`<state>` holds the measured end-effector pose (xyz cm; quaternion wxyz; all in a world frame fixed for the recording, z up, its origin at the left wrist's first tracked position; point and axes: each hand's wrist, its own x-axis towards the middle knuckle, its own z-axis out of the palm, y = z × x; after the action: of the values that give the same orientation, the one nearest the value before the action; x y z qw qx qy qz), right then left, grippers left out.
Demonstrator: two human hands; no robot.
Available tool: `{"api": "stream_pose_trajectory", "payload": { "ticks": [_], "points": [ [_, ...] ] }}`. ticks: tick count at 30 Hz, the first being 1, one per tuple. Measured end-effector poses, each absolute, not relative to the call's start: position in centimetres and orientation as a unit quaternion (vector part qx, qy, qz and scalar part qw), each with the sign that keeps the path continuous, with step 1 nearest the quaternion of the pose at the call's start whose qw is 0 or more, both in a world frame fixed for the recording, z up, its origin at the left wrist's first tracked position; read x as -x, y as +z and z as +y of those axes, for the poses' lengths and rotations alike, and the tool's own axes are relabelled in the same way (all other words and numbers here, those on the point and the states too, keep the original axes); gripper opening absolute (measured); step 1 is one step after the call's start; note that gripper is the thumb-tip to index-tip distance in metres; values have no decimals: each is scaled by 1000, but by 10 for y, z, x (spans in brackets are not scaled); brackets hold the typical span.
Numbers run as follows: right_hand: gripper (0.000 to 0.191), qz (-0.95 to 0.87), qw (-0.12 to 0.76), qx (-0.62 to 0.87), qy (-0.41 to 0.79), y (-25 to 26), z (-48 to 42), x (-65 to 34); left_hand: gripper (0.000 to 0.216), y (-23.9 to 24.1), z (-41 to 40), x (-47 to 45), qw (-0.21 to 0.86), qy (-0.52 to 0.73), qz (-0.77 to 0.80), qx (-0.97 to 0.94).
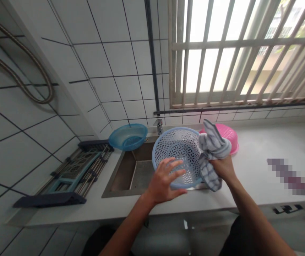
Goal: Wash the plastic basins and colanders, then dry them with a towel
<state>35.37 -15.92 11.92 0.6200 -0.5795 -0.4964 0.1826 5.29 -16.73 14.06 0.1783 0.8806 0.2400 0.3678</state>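
Observation:
A light blue plastic colander (180, 133) rests at the right part of the sink, tilted so its perforated inside faces me. My left hand (165, 179) is in front of its near left side with the fingers spread; nothing is held in it. Bunched in my right hand (225, 167) is a grey-and-white checked cloth (212, 142), at the colander's right rim. Behind the cloth lies a pink perforated basket (228, 135), upside down and partly hidden.
The metal sink (123, 177) has a faucet (159, 126) behind it. A translucent blue basin (128, 137) sits at its back left corner. Further left is a folding rack (75, 174). White counter (250, 170) extends right below a barred window (221, 46).

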Motion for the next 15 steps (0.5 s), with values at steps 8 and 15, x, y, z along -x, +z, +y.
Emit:
{"api": "stream_pose_trajectory", "payload": {
  "ticks": [8, 15],
  "points": [
    [43, -523, 595, 567, 226, 122, -148, -363, 78, 130, -120, -25, 700, 543, 243, -396],
    [45, -464, 626, 627, -10, 133, -140, -387, 82, 100, -89, -43, 706, 545, 246, -379]
  ]
}}
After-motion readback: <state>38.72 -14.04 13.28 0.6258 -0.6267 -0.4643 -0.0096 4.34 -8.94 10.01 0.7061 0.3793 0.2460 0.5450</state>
